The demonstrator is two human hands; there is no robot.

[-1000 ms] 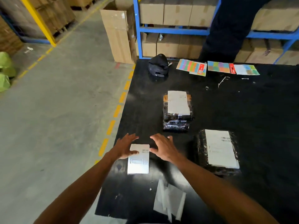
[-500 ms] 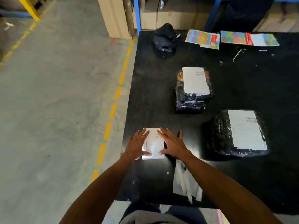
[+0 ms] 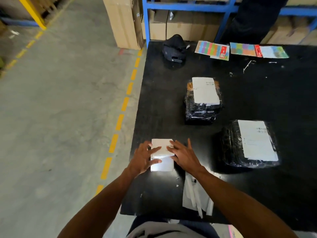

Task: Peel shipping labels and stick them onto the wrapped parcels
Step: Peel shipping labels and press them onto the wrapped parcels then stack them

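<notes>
A white shipping label (image 3: 162,166) lies flat near the front left of the black table (image 3: 154,100); whether a flat parcel is under it I cannot tell. My left hand (image 3: 143,159) rests on its left edge, thumb across the sheet. My right hand (image 3: 184,156) lies on its right side, fingers spread over the printed barcode. Neither hand has it lifted. Two black wrapped parcels each carry a white label: one mid-table (image 3: 202,111), one to the right (image 3: 229,145).
Peeled backing strips (image 3: 195,196) lie at the table's front edge, right of my arms. A black cap (image 3: 174,50) and coloured sheets (image 3: 212,49) sit at the far side. Behind are a blue rack (image 3: 145,23), cardboard boxes (image 3: 123,23) and a standing person (image 3: 253,19).
My hands have closed in from the label's top corners onto its middle, the left thumb now lying across it. My head has tilted down and back up, so the view shifted.
</notes>
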